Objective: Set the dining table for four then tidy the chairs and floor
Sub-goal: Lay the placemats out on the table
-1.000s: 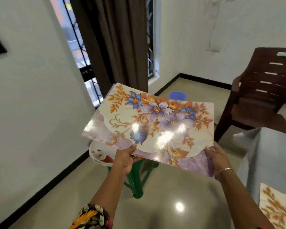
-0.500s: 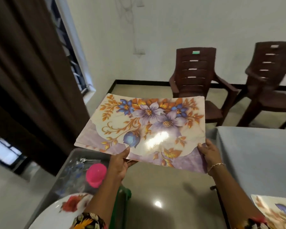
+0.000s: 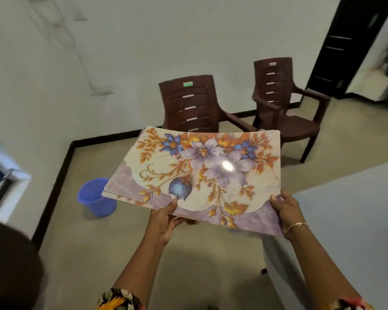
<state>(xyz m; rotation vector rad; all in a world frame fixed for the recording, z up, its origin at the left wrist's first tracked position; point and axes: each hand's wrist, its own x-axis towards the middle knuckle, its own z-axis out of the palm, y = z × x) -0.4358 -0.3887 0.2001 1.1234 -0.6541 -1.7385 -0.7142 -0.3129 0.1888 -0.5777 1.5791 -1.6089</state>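
I hold a glossy floral placemat stack (image 3: 202, 173) flat in the air in front of me, over the floor; at least two mats show at its left edge. My left hand (image 3: 164, 218) grips the near edge near its middle, thumb on top. My right hand (image 3: 286, 211), with a thin bracelet at the wrist, grips the near right corner. The dining table (image 3: 349, 220) with a grey cloth lies at the right, its corner just below the mats. Two dark brown plastic chairs (image 3: 190, 104) (image 3: 285, 104) stand against the far wall.
A blue bucket (image 3: 96, 196) sits on the floor at the left near the black skirting. A dark doorway (image 3: 345, 41) opens at the upper right. A dark curtain edge fills the lower left corner.
My view has swung to the right: the curtain, the small stand with plate and pink cup left the frame, both chairs and the doorway came in. The mats stay held in both hands.
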